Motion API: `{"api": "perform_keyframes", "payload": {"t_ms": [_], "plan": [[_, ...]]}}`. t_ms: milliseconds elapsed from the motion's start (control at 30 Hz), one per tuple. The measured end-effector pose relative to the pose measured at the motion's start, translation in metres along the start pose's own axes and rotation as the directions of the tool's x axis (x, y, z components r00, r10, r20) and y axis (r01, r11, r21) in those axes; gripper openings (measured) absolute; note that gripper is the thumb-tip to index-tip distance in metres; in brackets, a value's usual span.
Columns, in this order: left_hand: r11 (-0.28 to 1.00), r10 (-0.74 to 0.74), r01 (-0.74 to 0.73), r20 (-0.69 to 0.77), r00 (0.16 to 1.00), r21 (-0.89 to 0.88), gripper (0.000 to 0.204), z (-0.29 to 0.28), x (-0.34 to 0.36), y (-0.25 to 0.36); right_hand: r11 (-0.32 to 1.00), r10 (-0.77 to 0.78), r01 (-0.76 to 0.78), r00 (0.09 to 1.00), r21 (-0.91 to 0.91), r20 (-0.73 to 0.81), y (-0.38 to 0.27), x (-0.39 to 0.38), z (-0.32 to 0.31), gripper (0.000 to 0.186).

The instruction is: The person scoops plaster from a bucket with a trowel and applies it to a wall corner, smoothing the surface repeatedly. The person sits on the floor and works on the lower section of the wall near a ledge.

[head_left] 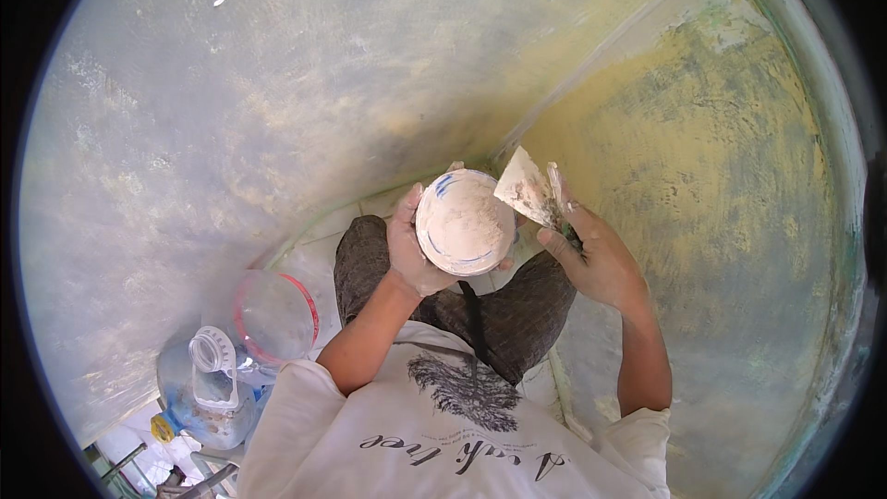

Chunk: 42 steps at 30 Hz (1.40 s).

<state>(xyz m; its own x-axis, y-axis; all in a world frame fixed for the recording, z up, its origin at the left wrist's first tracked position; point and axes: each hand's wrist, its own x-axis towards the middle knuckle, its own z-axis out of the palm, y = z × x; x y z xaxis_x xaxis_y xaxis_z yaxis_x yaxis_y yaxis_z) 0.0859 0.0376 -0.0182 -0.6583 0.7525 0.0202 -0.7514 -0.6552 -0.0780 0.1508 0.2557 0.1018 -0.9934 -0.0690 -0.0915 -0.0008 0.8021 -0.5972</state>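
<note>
My left hand [410,249] grips a round bowl [465,222] with blue markings, full of pale, off-white powder or paste, its fingertips showing on both sides of the rim. Just to the right, my right hand [596,254] holds a scraper [527,189] with a broad blade coated in off-white material with dark smears, angled up near the bowl's right edge. Both hands are in front of my torso, over my bent legs in dark trousers.
Mottled grey and yellow walls [721,222] surround me, meeting a tiled floor [323,249] under my legs. At lower left stand a clear container [274,314] with a red rim and plastic jugs [203,397] with handles, near some metal bars [125,462].
</note>
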Motion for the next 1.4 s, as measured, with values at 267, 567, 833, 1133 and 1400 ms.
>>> {"api": "perform_keyframes", "payload": {"t_ms": [267, 567, 833, 1133, 1400], "plan": [[0.958, 0.248, -0.238, -0.044, 0.968, 0.159, 0.074, 0.006, 0.021, -0.014, 0.915, 0.132, -0.045, 0.973, -0.402, 0.190, -0.103, -0.018, -0.034, 0.052], [0.989, 0.088, -0.084, -0.029, 0.996, 0.123, 0.073, 0.021, 0.017, -0.012, 0.776, 0.140, 0.049, 0.958, -0.628, 0.248, -0.126, 0.012, -0.036, 0.056], [0.996, 0.066, -0.056, -0.139, 0.988, 0.073, 0.070, 0.036, 0.014, -0.009, 0.757, 0.159, 0.109, 0.926, -0.644, 0.343, -0.125, 0.015, -0.018, 0.058], [1.000, 0.002, -0.002, -0.121, 0.993, 0.001, 0.070, 0.029, 0.009, -0.001, 0.714, 0.160, 0.148, 0.917, -0.685, 0.366, -0.132, 0.019, -0.033, 0.059], [0.997, -0.022, 0.034, -0.167, 0.986, 0.068, 0.070, 0.036, 0.009, 0.008, 0.696, 0.219, 0.175, 0.872, -0.696, 0.438, -0.140, 0.023, -0.025, 0.060]]}}
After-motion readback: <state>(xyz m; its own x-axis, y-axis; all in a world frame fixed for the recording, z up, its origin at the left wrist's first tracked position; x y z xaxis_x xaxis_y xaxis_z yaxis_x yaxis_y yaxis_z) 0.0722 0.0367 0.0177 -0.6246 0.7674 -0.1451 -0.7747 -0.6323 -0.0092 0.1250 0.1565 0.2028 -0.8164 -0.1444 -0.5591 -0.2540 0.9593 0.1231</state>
